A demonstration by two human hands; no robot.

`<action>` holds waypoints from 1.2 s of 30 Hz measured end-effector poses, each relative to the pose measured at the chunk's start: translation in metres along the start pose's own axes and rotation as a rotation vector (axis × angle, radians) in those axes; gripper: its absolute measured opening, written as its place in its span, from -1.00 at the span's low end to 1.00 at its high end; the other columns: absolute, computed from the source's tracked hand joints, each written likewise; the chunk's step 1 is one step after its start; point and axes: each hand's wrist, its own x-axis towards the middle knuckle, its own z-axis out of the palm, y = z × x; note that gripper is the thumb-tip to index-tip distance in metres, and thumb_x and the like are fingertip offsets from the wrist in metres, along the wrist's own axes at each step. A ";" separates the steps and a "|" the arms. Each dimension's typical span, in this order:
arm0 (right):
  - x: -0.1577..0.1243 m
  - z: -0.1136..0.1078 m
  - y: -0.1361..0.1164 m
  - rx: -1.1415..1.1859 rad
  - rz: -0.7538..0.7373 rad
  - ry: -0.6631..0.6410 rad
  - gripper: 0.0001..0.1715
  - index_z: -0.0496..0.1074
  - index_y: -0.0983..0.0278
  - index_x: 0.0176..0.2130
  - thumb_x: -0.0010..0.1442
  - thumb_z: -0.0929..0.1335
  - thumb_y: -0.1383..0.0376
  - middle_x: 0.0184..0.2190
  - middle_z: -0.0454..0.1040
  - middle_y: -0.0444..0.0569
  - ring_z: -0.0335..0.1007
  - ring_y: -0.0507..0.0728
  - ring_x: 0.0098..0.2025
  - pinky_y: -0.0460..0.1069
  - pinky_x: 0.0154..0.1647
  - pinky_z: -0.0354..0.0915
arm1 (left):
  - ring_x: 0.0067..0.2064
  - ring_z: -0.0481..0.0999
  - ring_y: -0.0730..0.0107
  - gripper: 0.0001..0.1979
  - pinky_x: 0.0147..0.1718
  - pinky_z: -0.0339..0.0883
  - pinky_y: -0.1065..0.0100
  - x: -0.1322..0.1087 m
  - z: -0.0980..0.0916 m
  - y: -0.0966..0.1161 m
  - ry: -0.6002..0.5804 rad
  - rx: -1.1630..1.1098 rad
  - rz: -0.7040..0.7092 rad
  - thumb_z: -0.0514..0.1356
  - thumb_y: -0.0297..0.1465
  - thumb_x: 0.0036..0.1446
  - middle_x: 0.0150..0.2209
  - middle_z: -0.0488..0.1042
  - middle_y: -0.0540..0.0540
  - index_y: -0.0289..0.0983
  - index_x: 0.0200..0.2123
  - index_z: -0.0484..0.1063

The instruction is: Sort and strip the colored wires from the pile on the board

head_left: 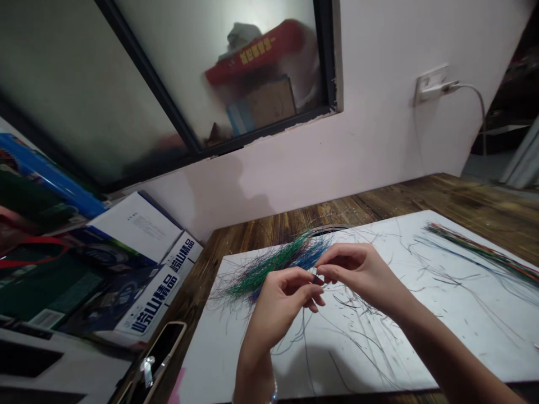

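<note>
My left hand (284, 297) and my right hand (353, 266) meet above the white board, fingertips almost touching. A small dark piece (318, 280) shows at the fingertips of my left hand, which is closed in a pinch. My right hand also pinches, right beside that piece; what lies between its fingers is too small to name. Just behind the hands lies a loose bundle of thin green wires (278, 261), with blue wires (309, 255) next to it. Below them, loose dark wire strands (357, 336) and short clippings are scattered.
The white board (421, 359) rests on a wooden table (463, 196). Another bundle of coloured wires (480, 249) lies at the right. Printed boxes (143, 303) stand at the left, near a phone (164, 348). A wall with a socket (432, 84) rises behind.
</note>
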 end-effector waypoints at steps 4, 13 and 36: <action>0.000 -0.001 -0.001 -0.057 -0.012 -0.042 -0.91 0.43 0.29 -0.44 0.12 0.37 0.38 -0.51 0.42 -0.13 0.34 -0.01 -0.45 -0.12 -0.48 0.27 | -0.57 0.41 0.54 -0.95 -0.55 0.32 0.51 0.001 0.002 -0.001 0.015 -0.008 -0.018 0.24 -0.56 -0.04 -0.59 0.50 -0.02 -0.34 -0.48 0.50; 0.000 -0.002 -0.003 -0.016 -0.078 0.066 -0.86 0.33 0.28 -0.36 0.25 0.26 0.32 -0.36 0.42 -0.07 0.35 -0.01 -0.38 -0.11 -0.47 0.27 | -0.57 0.43 0.50 -0.99 -0.54 0.34 0.46 0.003 0.001 -0.002 0.060 -0.005 -0.030 0.25 -0.52 -0.06 -0.59 0.50 -0.05 -0.34 -0.49 0.48; -0.008 0.014 0.008 0.128 -0.111 -0.036 -0.56 0.10 0.15 0.15 0.30 0.18 0.39 -0.55 0.22 -0.23 0.11 -0.01 -0.51 -0.09 -0.48 0.16 | -0.53 0.12 0.53 -0.73 -0.56 0.00 0.45 0.004 -0.007 -0.007 -0.145 0.097 0.027 0.13 -0.31 0.16 -0.59 0.20 0.04 -0.32 -0.51 0.45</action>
